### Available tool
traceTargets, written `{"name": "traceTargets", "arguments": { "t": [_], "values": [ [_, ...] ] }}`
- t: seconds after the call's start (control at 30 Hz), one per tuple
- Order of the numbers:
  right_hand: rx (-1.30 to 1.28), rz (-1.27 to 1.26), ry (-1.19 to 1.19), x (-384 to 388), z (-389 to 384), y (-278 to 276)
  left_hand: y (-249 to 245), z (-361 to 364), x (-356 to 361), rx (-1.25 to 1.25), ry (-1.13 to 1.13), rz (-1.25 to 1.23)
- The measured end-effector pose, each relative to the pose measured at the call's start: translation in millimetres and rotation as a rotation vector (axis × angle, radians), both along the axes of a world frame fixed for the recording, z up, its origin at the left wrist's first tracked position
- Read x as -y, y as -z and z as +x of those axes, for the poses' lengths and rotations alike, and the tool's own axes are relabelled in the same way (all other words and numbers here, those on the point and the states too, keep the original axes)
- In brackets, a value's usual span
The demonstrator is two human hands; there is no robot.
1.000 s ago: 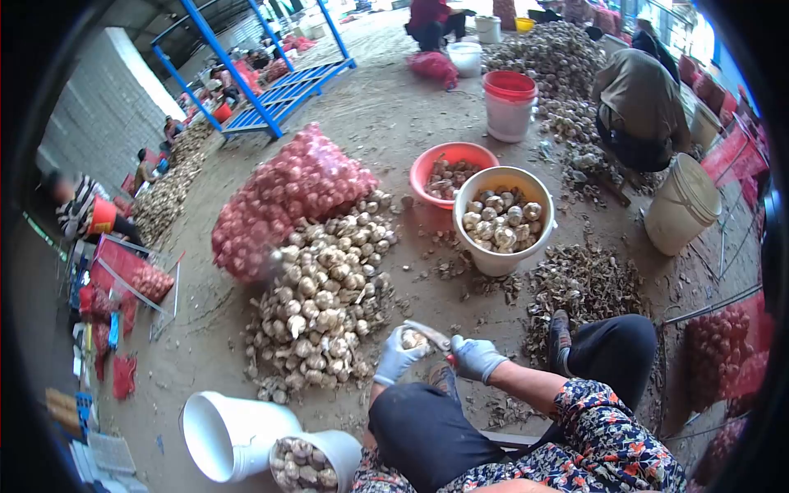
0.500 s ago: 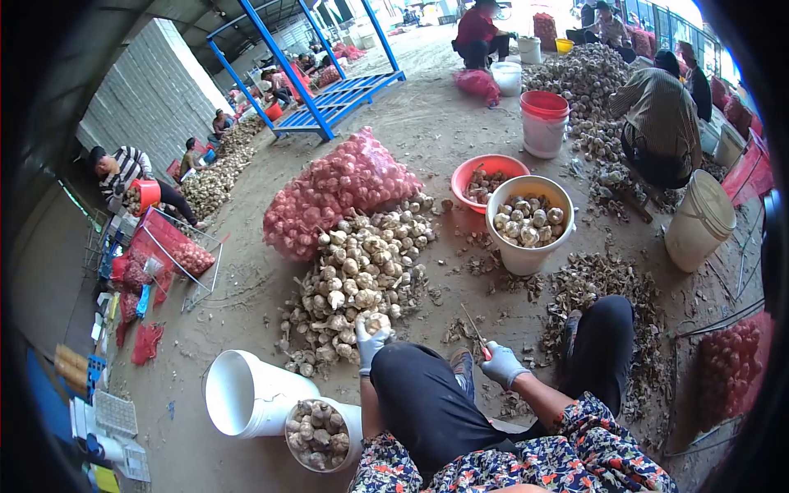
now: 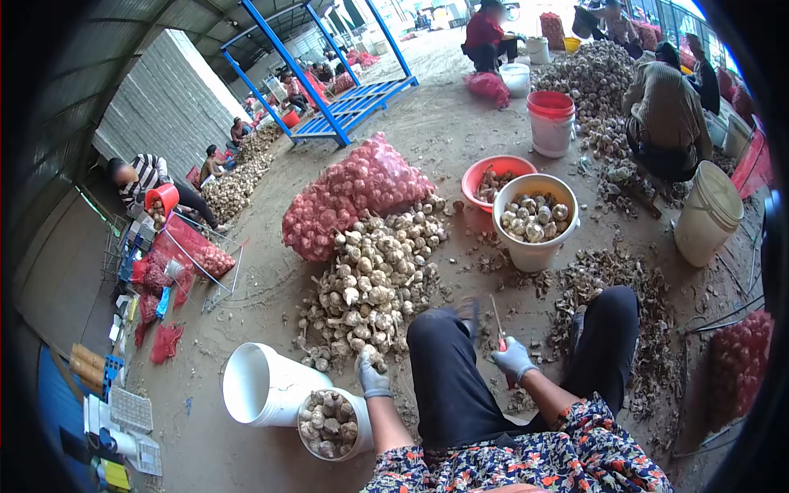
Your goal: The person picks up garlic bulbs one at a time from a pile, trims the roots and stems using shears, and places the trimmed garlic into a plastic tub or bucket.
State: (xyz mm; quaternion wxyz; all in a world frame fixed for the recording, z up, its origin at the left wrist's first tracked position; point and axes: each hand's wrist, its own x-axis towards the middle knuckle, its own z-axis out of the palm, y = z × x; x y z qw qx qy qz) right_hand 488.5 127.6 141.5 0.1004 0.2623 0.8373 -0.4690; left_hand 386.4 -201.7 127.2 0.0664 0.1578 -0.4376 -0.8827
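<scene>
My left hand (image 3: pixel 372 378), in a grey glove, is closed around a garlic bulb (image 3: pixel 377 360) at the near edge of a heap of garlic (image 3: pixel 370 283). Just below that hand stands a small white bucket (image 3: pixel 364 423) holding dark-looking bulbs. In my gloved right hand (image 3: pixel 515 360) is a knife (image 3: pixel 497 320) with a red handle, its thin blade pointing up and away from me, between my knees. Beyond the knife, a white bucket (image 3: pixel 532 259) is part full of garlic bulbs.
A red net sack of garlic (image 3: pixel 353 197) lies behind the heap. An empty white bucket (image 3: pixel 267 386) is tipped over at left. A red basin (image 3: pixel 471 182) sits behind the garlic bucket. Dry peelings (image 3: pixel 612 279) litter the floor at right. Several people work farther off.
My left hand has moved down from over the heap toward the small bucket with a bulb in its fingers. My right hand still holds the knife, its blade now more upright. The view has shifted slightly.
</scene>
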Motion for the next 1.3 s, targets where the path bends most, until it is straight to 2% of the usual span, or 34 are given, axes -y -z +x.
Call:
{"name": "traceTargets", "arguments": {
  "t": [0.03, 0.1, 0.17, 0.27, 0.37, 0.43, 0.5, 0.53, 0.6, 0.63, 0.77, 0.8, 0.87, 0.9, 0.93, 1.0, 1.07, 1.1, 1.17, 1.23, 1.3],
  "values": [
    [-0.026, -0.008, 0.052, 1, 1, 4, 4, -4, 6, -0.159, 0.133, 0.078],
    [-0.136, -0.055, 0.155, 1, 1, 6, 6, -12, 3, -0.073, -0.051, 0.033],
    [-0.228, 0.005, 0.18, -4, -3, 14, -26, -17, -11, -0.069, -0.122, 0.016],
    [-0.26, -0.002, 0.196, -7, -1, -22, -63, -41, -21, -0.192, -0.007, -0.1],
    [-0.277, -0.08, 0.181, -16, -8, -10, -137, -48, -66, -0.297, 0.103, -0.177],
    [-0.312, -0.083, 0.107, -13, -4, -29, -180, -41, -91, -0.413, 0.284, -0.27],
    [-0.318, -0.094, 0.041, -5, -1, -49, -212, -30, -112, -0.446, 0.357, -0.27],
    [-0.309, -0.092, 0.033, -1, -2, -60, -219, -28, -121, -0.564, 0.351, -0.421],
    [-0.448, -0.057, -0.095, 10, 2, -82, -207, -35, -122, -0.692, 0.331, -0.734],
    [-0.511, -0.025, -0.118, 16, 3, -94, -204, -34, -122, -0.664, 0.339, -0.774],
    [-0.637, 0.202, -0.223, 25, 2, -131, -180, -38, -128, -0.634, 0.259, -0.594],
    [-0.682, 0.262, -0.235, 26, 1, -130, -171, -41, -124, -0.618, 0.284, -0.626],
    [-0.616, 0.393, -0.294, 26, -1, -136, -167, -34, -124, -0.684, 0.239, -0.783],
    [-0.607, 0.469, -0.332, 25, -5, -138, -165, -30, -129, -0.622, 0.244, -0.708],
    [-0.597, 0.465, -0.332, 25, -9, -142, -162, -34, -130, -0.616, 0.294, -0.702],
    [-0.563, 0.645, -0.357, 28, -15, -149, -154, -40, -134, -0.606, 0.351, -0.696],
    [-0.526, 0.698, -0.366, 25, -22, -149, -146, -43, -140, -0.59, 0.311, -0.882],
    [-0.494, 0.757, -0.375, 23, -26, -148, -147, -44, -145, -0.57, 0.322, -0.865],
    [-0.42, 0.736, -0.398, 19, -31, -148, -145, -41, -152, -0.621, 0.264, -1.051],
    [-0.422, 0.737, -0.41, 14, -35, -144, -137, -45, -160, -0.621, 0.245, -1.083],
    [-0.372, 0.69, -0.434, 13, -36, -145, -131, -45, -163, -0.616, 0.121, -1.18]
  ]
}}
